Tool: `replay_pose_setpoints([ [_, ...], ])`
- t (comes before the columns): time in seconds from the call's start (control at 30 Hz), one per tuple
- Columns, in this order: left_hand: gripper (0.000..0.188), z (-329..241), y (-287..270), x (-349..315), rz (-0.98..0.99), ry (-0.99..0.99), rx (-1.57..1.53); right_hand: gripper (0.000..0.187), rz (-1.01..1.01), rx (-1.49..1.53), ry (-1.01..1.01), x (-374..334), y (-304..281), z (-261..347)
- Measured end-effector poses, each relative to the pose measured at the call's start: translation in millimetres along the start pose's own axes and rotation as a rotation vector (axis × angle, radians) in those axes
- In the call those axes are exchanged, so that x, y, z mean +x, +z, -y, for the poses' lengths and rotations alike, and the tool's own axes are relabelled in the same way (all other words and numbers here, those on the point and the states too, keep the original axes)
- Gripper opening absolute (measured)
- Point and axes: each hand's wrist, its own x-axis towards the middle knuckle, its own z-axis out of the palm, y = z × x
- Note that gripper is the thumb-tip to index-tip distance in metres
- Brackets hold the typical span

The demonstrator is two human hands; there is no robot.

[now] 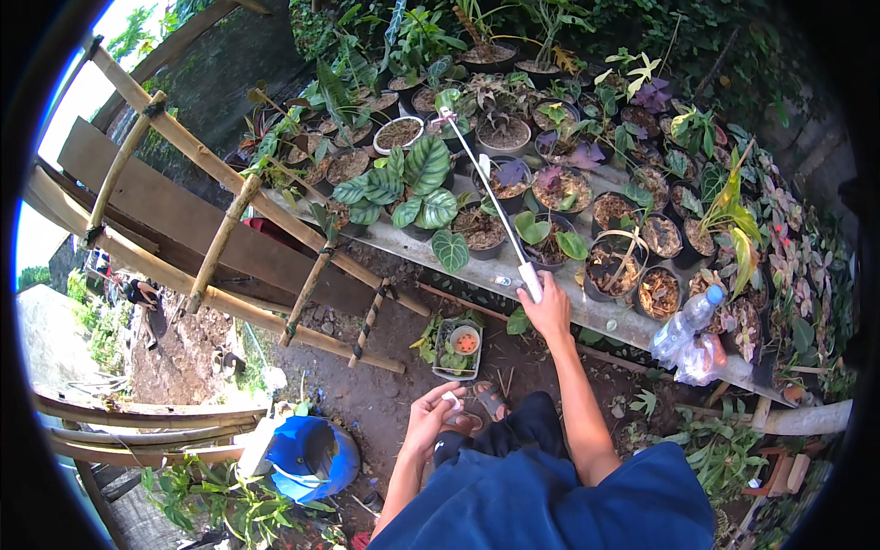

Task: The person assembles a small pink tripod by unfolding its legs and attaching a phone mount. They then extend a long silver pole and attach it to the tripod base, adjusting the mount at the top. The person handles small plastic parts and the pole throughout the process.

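Note:
My right hand [550, 310] is wrapped round the white handle of a selfie stick [503, 213]. Its thin shaft slants up and away over the potted plants, and the small head at its tip is close to a white-rimmed pot [399, 135]. Low in front of my body, my left hand [425, 420] is closed on a small white object [450, 400] whose kind is too small to tell. Beneath the stick, a plant with striped, dark-veined leaves [427, 166] and several black pots of dry brown mulch stand on a grey bench [477, 272].
A bamboo ladder-like frame [225, 234] leans across the left. Clear plastic bottles [686, 323] lie at the bench's right end. On the ground stand a plant crate [457, 348] and a blue bucket [314, 458]. Another person [145, 298] is far off at left.

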Motion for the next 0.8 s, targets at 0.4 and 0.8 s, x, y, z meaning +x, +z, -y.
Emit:
replay_pose_setpoints([
  [0.4, 0.038, -18, 12, 10, 0.049, 0.052, -0.023, 0.066, -0.161, 0.031, -0.131, -21, -8, -3],
  [0.8, 0.046, -75, 45, -22, 0.112, 0.173, -0.054, 0.026, 0.427, 0.673, -0.362, -112, -87, 119],
])
